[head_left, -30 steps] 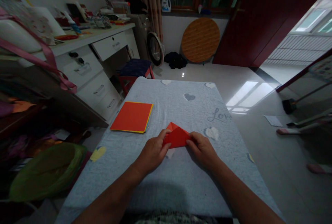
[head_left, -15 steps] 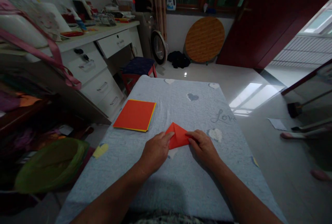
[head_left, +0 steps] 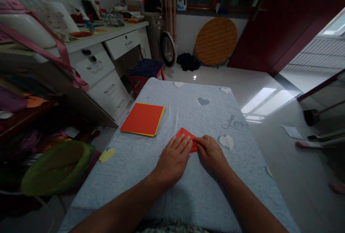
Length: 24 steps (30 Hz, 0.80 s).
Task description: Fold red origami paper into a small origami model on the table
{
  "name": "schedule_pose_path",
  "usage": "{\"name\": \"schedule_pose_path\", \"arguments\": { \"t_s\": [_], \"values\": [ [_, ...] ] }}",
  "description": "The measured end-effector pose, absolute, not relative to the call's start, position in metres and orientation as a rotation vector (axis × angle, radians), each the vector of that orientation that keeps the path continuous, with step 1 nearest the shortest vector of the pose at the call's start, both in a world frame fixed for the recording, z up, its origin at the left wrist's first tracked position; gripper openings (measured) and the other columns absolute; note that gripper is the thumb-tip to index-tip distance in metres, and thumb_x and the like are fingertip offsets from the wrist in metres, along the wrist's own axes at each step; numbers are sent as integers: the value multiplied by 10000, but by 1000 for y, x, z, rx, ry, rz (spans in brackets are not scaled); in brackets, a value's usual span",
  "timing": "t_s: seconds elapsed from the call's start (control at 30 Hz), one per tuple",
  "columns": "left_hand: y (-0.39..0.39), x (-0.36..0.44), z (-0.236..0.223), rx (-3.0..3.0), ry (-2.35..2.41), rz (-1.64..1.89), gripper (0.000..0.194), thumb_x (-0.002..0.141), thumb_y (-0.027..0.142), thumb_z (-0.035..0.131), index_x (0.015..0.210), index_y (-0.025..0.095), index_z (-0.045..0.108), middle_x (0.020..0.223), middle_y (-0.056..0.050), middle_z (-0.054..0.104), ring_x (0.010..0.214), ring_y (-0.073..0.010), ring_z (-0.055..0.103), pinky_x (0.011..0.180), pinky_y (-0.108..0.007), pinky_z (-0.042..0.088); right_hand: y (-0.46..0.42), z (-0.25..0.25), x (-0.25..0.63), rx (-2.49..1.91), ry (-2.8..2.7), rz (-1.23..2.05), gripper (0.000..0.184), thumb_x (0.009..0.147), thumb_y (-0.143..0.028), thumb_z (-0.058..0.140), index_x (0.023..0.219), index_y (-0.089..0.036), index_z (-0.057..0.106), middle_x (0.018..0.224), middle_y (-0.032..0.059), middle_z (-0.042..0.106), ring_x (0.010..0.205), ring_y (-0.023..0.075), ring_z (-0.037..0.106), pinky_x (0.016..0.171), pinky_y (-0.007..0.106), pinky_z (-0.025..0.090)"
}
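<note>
A folded piece of red-orange origami paper [head_left: 193, 148] lies on the cloth-covered table, its pointed tip facing away from me. My left hand [head_left: 174, 158] rests flat across its left part, fingers stretched out and hiding much of it. At the right corner, the thumb and fingers of my right hand [head_left: 212, 154] pinch the paper. A stack of square paper sheets [head_left: 143, 118], red on top with yellow and blue-green edges below, sits farther off to the left, apart from both hands.
The pale blue tablecloth [head_left: 185, 98] carries heart prints. Left of the table stand a green-lined bin [head_left: 56, 168], white drawers [head_left: 105, 89] and a stool [head_left: 148, 68]. A washing machine [head_left: 157, 24] and a round wooden tabletop [head_left: 216, 41] are at the back.
My left hand has gone from holding the paper's left side with the thumb on top to lying flat over it. My right hand stays at the right corner. The view has shifted slightly.
</note>
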<state>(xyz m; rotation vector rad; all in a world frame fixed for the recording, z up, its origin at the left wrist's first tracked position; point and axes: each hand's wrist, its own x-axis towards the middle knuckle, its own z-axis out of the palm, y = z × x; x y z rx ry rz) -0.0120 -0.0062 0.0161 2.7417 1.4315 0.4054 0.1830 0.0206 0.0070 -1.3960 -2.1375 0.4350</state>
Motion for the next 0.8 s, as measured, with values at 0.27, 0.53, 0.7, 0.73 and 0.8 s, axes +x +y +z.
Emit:
{"name": "schedule_pose_path", "arguments": {
  "t_s": [0.27,0.53,0.7,0.73,0.8],
  "values": [
    [-12,-10,7,2665,1361,270,776,941,651,425,1516,138,333,1577,-142,368,1468,-276,321,1196,-464,229,21,7,182,-1419,-2151,437,293,910,-135,495,1101,-200,707,819,48,617,796,206,574,753,343,463],
    [-10,-11,5,2624,1379,229,826,925,694,401,1536,149,292,1589,-147,340,1483,-271,290,1198,-466,218,20,4,189,-1400,-2098,423,283,917,-160,490,1081,-204,716,834,64,639,811,219,573,766,369,455],
    [-10,-11,8,2635,1377,226,828,928,688,404,1531,132,301,1587,-153,342,1485,-272,284,1204,-461,204,22,2,189,-1388,-2073,432,258,922,-169,490,1016,-213,726,814,60,641,788,212,578,746,354,459],
    [-10,-11,8,2643,1374,232,828,927,687,406,1531,130,302,1586,-155,344,1485,-273,284,1205,-460,199,23,2,189,-1393,-2075,429,261,923,-168,488,1015,-215,727,813,60,643,784,212,581,745,354,460],
    [-10,-11,8,2658,1368,250,826,929,687,404,1533,134,297,1584,-151,350,1485,-274,283,1208,-460,187,24,2,189,-1409,-2083,431,262,922,-169,490,1021,-213,729,817,59,647,786,215,589,751,359,462]
  ]
}}
